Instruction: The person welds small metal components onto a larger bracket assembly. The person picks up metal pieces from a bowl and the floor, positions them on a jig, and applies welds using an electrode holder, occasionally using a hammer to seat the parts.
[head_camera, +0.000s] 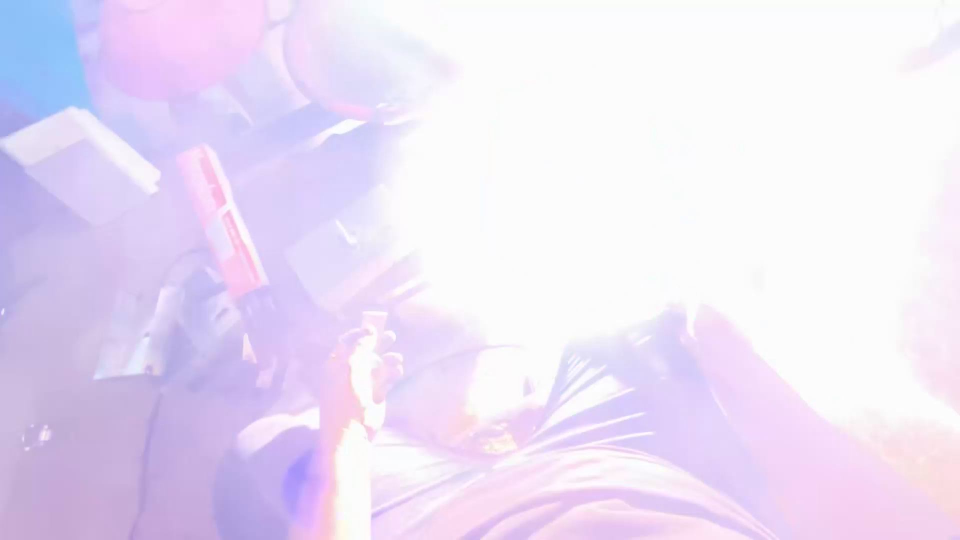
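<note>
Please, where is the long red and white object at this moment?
In the head view, the long red and white object lies tilted in the left half, between a pale flat box on its left and the glare on its right, just above the left hand.

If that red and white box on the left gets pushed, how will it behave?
The red and white box looks long and narrow, so it would probably slide or swivel, not roll. It seems to lie tilted on clutter, so it may shift easily. Glare hides its material; weight is unclear.

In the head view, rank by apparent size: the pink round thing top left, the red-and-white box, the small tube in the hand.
1. Pink round thing, cut by the frame edge.
2. Red-and-white box.
3. Small tube at the left hand.
Glare blurs all edges.
</note>
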